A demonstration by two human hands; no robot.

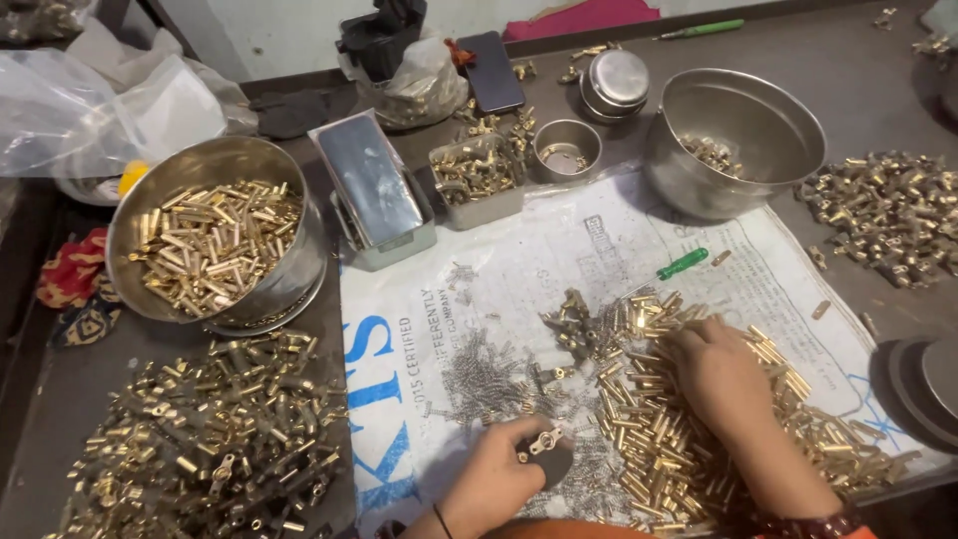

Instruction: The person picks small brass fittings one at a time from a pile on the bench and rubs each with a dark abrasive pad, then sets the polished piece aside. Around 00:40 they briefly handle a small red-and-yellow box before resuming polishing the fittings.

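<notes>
The left hand point(496, 477) is closed on a small brass fitting point(542, 442) above the white sheet point(419, 349). The right hand point(720, 374) is laid, fingers curled, on the heap of brass tubes point(659, 439); whether anything is gripped cannot be told.

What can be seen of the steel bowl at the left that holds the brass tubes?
The steel bowl is round, shiny and dented-looking, tilted toward the camera at the table's left. It is heaped about half full with short brass tubes. It seems to rest on a flat steel plate showing under its lower edge. A loose pile of brass fittings lies just below it. Neither hand touches it.
</notes>
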